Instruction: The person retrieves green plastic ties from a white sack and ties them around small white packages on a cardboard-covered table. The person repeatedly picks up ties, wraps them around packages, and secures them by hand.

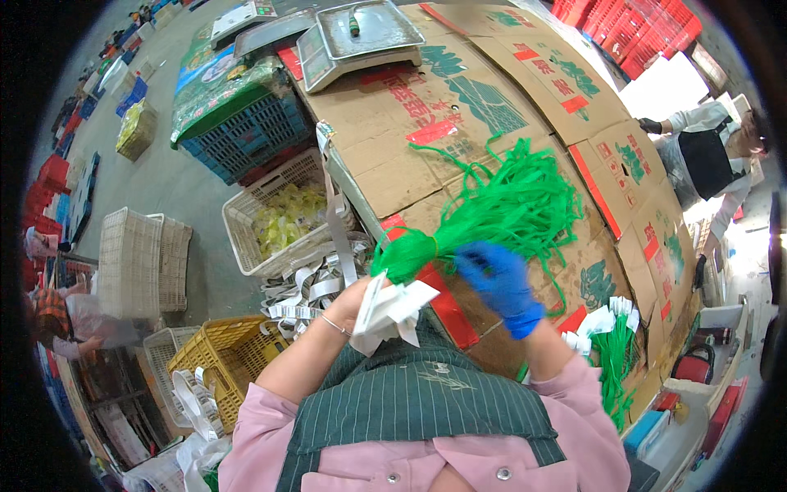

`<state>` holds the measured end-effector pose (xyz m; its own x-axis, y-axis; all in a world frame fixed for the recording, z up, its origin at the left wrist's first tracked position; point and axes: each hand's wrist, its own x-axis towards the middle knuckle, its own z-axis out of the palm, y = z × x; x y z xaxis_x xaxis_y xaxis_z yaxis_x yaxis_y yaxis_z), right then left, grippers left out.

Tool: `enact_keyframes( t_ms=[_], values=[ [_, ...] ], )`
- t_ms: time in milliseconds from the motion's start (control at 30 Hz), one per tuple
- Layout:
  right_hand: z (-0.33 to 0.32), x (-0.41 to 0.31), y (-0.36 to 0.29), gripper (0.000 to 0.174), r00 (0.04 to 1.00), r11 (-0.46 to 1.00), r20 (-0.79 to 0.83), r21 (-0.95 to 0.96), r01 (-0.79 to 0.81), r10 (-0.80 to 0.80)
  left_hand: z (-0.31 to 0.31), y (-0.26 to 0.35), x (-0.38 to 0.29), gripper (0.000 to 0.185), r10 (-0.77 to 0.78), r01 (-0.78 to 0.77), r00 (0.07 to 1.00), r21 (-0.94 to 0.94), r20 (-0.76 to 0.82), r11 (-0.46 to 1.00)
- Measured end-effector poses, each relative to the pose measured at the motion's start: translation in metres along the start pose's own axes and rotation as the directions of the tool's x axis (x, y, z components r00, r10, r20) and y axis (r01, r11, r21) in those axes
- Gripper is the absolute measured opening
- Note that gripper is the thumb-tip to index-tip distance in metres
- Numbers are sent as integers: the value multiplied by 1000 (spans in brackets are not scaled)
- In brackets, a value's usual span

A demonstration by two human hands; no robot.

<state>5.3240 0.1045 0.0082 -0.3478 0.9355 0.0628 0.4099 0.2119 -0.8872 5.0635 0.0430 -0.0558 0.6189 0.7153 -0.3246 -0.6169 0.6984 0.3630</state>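
My left hand (351, 302), bare with a bracelet at the wrist, holds a stack of white paper tags (393, 310). Just beyond it lies a bundle of green mesh net bags (510, 200), tied near its gathered end and spread over the cardboard. My right hand (497, 280) wears a blue glove and hovers blurred beside the netting, fingers partly bent; whether anything sits between them is unclear. Right of my right forearm, more green nets (612, 363) with white tags attached lie at the cardboard's near edge.
Printed flattened cardboard (393, 160) covers the table. A weighing scale (369, 37) bears a green-handled tool (353, 23). Label strips (313, 283) hang over the left edge near a white crate (237, 224) and a yellow crate (209, 350). A co-worker (701, 154) stands across the table.
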Motion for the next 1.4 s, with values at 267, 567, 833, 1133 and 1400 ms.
enact_keyframes(
  t_ms=[267,567,833,1133,1400],
  values=[
    [52,-2,58,18,987,934,-104,348,-76,119,63,-33,22,22,186,-27,959,583,-214,812],
    [46,28,136,25,989,950,-144,310,33,12,80,-32,29,31,202,51,937,683,-285,729],
    [-31,48,174,26,849,982,-527,-177,-63,-41,84,-51,29,22,172,-29,978,743,-116,669],
    [-71,46,139,22,924,994,-373,-28,-105,87,76,-25,16,24,66,-49,998,805,12,591],
    [-27,-15,-11,69,936,742,153,-574,346,-318,56,1,-6,17,-25,154,976,604,-216,782]
  ],
)
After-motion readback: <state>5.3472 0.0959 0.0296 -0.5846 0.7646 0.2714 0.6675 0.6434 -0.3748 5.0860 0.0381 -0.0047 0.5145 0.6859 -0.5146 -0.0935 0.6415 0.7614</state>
